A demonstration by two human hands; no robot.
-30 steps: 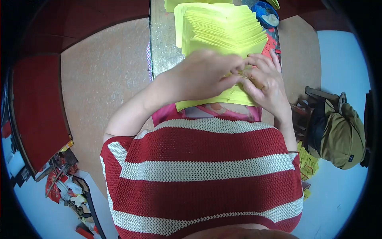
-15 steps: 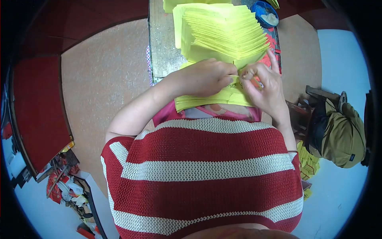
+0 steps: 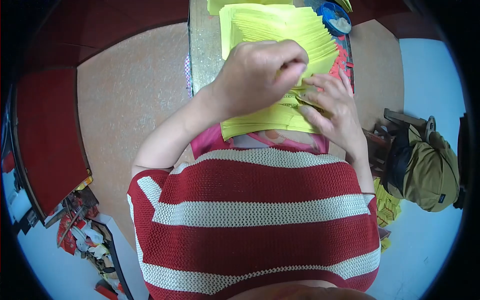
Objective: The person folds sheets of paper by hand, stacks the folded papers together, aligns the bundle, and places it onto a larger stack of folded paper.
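A fanned stack of yellow paper (image 3: pixel 285 30) lies on the table, and more yellow sheets (image 3: pixel 265 121) lie at its near edge, over my lap. Raised above these papers, my left hand (image 3: pixel 265 75) is closed with thumb and fingers together; whether anything is pinched is too small to tell. My right hand (image 3: pixel 332 105) rests on the right part of the near sheets, its fingers apart and bent. Dark printing shows on the sheets between the hands.
A blue bowl (image 3: pixel 334 19) with whitish contents stands at the table's far right corner. Red pieces (image 3: pixel 341 57) lie along the right edge. A khaki bag (image 3: pixel 431 170) is on a wooden chair at the right. Yellow papers (image 3: pixel 386 205) lie below it.
My left hand has risen up and away from the near sheets, over the fanned stack. The fingers of my right hand have spread from a pinch onto the sheets.
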